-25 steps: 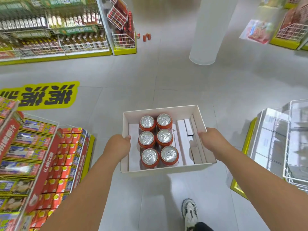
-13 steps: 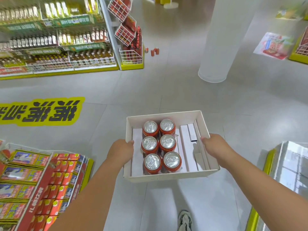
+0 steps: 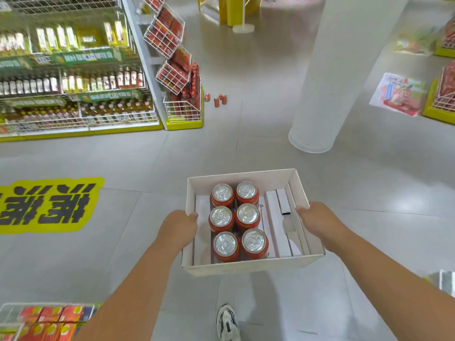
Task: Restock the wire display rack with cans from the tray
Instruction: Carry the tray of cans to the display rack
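Now, in the head view, the shop has slid toward me and downward compared with a second ago: the wire display rack [image 3: 176, 72] with its tilted baskets of red goods at the far left sits lower and larger, and more of its upper baskets are in sight. The boxed goods at my near left [image 3: 44, 321] have dropped almost out of the bottom corner, and the white wire unit that was at my near right is all but gone. I judge I am walking forward across the grey floor [image 3: 246, 148] toward that rack, one shoe [image 3: 227, 322] showing below the tray.

My grip is unchanged. My left hand [image 3: 178, 228] is closed over the left wall of the white cardboard tray [image 3: 248, 268], thumb hooked on the rim, and my right hand [image 3: 317, 220] is closed on the right wall the same way. The tray rides level in front of me, above the floor. Inside it the six red cans [image 3: 236, 219] stand upright in two rows of three, touching, as they did before; flat white packing pieces [image 3: 277, 225] lie to their right.

A few loose red cans [image 3: 218, 99] stand on the floor just right of the rack's base. A white pillar [image 3: 330, 82] rises to the far right of my path.

So nothing is restocked yet: this is the carry, and the rack is nearer but well apart from the tray.
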A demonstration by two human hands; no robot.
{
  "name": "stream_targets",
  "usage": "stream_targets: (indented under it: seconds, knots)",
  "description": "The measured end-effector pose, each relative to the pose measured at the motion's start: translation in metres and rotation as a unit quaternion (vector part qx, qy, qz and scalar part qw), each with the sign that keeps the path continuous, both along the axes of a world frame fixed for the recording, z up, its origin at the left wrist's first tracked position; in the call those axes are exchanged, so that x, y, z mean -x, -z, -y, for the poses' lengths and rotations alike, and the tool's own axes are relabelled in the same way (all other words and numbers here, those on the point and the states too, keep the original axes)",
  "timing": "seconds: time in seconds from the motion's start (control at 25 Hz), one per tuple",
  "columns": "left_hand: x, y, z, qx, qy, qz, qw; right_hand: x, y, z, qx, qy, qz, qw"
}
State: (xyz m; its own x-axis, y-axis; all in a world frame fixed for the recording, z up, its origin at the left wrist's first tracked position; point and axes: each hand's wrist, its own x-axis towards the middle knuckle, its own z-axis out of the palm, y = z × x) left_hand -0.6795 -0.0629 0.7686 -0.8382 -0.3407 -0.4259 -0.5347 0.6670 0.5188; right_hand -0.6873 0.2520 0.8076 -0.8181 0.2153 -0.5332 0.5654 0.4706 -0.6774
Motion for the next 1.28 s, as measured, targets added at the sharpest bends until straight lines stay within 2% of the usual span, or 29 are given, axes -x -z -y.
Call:
stream_targets:
  seconds: [0.32, 0.52, 0.88, 1.12, 1.28]
  knots:
    - [0.239, -0.021, 0.022, 0.017, 0.028, 0.0, 0.999, 0.229, -0.008, 0.019, -0.009, 0.024, 0.002, 1.0]
    - [0.395, -0.014, 0.007, 0.017, 0.002, -0.001, 1.0, 0.394, -0.002, 0.007, 0.008, -0.002, -0.001, 1.0]
    - [0.671, -0.023, -0.023, 0.008, -0.026, 0.006, 1.0, 0.687, -0.023, -0.019, -0.027, -0.028, 0.004, 0.999]
    - [0.881, -0.014, -0.005, 0.0, -0.017, -0.003, 1.0, 0.892, -0.004, -0.005, -0.023, -0.025, -0.003, 0.999]
    - [1.02, -0.027, 0.015, 0.0, -0.002, 0.004, 1.0, 1.025, -0.013, 0.014, -0.019, -0.017, -0.001, 1.0]
